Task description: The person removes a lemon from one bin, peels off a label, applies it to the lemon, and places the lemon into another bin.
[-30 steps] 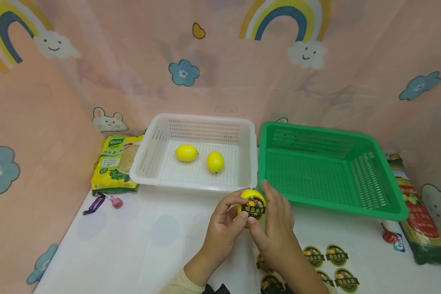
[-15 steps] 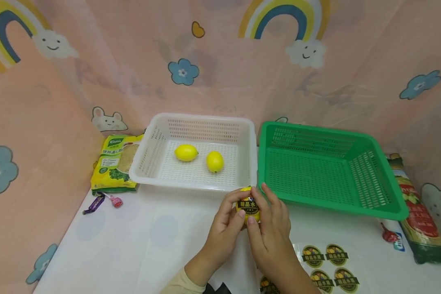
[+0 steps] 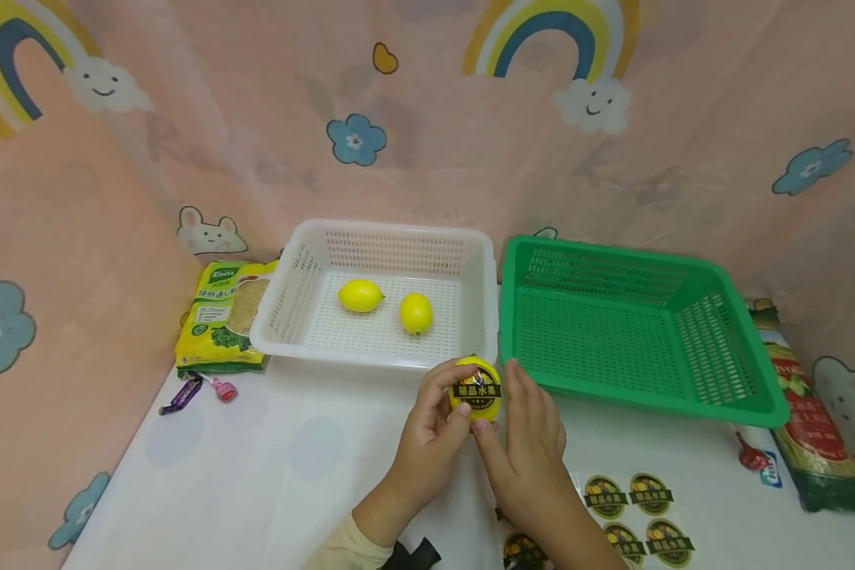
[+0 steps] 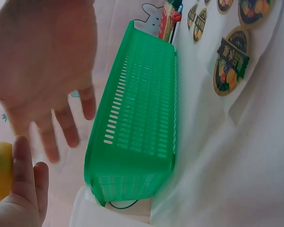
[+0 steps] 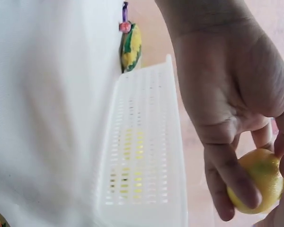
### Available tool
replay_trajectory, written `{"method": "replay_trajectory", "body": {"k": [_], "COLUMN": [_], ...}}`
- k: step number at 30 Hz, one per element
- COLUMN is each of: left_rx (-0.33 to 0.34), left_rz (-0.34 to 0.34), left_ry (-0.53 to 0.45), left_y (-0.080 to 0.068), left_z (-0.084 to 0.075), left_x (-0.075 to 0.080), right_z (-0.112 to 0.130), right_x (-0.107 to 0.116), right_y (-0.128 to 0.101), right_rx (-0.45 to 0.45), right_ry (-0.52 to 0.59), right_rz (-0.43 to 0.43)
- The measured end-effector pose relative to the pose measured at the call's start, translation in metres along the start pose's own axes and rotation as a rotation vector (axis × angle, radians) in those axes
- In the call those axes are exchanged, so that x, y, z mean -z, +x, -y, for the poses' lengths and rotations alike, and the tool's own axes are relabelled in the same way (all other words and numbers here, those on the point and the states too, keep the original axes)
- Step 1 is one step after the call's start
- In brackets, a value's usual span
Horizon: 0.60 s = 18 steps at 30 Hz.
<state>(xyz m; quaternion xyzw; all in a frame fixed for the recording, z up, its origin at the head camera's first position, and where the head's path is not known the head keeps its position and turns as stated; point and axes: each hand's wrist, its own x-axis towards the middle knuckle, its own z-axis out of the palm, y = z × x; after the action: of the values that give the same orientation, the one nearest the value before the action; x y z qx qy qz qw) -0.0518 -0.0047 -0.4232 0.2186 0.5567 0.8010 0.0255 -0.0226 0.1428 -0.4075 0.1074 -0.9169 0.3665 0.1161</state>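
Note:
My left hand (image 3: pixel 427 439) holds a yellow lemon (image 3: pixel 484 366) between thumb and fingers, just in front of the two baskets. On the lemon's near side is a round black-and-gold sticker (image 3: pixel 476 393) with a dark banner across it. Beside the lemon's right side stands my right hand (image 3: pixel 529 447), its fingers straight and its thumb tip near the lemon's lower edge. The left wrist view shows that right hand's palm and spread fingers at the upper left. In the right wrist view, the left hand's fingers curl round the lemon (image 5: pixel 265 177).
Two lemons lie in the white basket (image 3: pixel 378 358), and a green basket (image 3: pixel 641 406) stands right of it. A sheet of stickers (image 3: pixel 651 495) lies at the front right. Yellow Knorr bag (image 3: pixel 214 317), purple wrapped candy (image 3: pixel 181 396) and lollipop (image 3: pixel 224 390) sit left; a red-green packet (image 3: pixel 815 419) sits right.
The lemon has turned in the left hand so the sticker faces the camera squarely. The right fingers closed over its side half a second ago, and now stand off straight.

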Motion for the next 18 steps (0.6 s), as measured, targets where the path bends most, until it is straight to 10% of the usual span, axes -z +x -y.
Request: {"method": "replay_trajectory", "body": {"k": [9,18], "left_rx": [0.004,0.058], "left_rz": [-0.008,0.000], "left_ry": [0.014,-0.057], "left_y": [0.000,-0.001], "left_z": [0.008,0.015], "left_x": [-0.005,-0.009], "right_z": [-0.002,-0.005], "right_x": [-0.006,-0.004], "right_y": [0.000,-0.001], "right_rx": [0.126,-0.088], "right_ry": [0.028,0.336], "right_rz": [-0.077,0.084]}}
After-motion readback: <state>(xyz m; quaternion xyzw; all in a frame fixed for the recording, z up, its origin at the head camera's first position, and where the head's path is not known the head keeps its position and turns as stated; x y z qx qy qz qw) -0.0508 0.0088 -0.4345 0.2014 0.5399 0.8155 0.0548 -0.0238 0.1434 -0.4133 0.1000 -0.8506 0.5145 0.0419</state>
